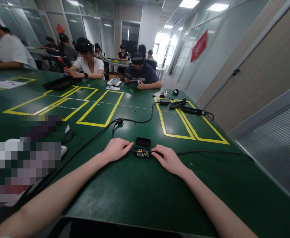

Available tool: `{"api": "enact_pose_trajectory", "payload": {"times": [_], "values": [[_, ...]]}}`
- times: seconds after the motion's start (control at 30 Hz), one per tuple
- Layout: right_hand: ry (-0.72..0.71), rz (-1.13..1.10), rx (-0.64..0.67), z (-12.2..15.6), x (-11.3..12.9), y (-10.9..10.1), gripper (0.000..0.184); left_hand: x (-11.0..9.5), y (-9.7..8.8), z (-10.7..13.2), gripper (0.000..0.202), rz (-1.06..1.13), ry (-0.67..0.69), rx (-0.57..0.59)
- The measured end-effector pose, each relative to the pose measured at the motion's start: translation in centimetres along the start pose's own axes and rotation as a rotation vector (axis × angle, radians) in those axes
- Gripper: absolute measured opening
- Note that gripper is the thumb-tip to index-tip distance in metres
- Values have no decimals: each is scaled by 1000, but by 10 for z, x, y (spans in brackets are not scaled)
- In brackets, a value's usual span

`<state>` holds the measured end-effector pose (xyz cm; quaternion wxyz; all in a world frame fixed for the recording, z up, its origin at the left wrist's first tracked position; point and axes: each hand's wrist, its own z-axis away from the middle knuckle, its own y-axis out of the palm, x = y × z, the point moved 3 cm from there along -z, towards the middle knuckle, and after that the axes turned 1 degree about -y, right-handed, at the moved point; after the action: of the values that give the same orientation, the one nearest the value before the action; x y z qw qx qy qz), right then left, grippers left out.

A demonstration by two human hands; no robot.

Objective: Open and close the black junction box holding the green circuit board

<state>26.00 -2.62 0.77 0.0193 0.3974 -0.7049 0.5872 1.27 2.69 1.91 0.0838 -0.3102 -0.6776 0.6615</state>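
An opened black adapter case (143, 156) lies on the green table between my hands, its circuit board and colored wires exposed. Just behind it rests a separate black cover (143, 141), hollow side up. At the case's left end, my left hand (117, 149) is closed with thumb and fingers on the cable where it enters. My right hand (167, 159) pinches the black cable (196, 152) at the opposite end; that cable runs off to the right table edge. My fingers partly hide both cable ends.
A plug (120, 121) on a black cord lies behind my left hand. Hand tools (184, 107) and small black parts sit at the back right, among yellow tape outlines (164, 125). A black tray (60, 82) is at the far left. People sit across the table.
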Motion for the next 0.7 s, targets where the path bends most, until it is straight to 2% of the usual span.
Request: {"api": "enact_pose_trajectory", "payload": {"times": [0.2, 0.33, 0.53, 0.7], "values": [[31, -28, 2, 1, -2, 2, 20, -3, 2, 0, 56, -21, 1, 4], [81, -90, -38, 2, -4, 2, 17, -8, 4, 1, 53, -33, 72, -27], [-89, -103, -49, 1, 2, -5, 16, -12, 9, 2, 40, -11, 165, -78], [-148, -139, -14, 1, 2, -9, 18, -12, 13, 2, 30, 53, 202, -104]]}}
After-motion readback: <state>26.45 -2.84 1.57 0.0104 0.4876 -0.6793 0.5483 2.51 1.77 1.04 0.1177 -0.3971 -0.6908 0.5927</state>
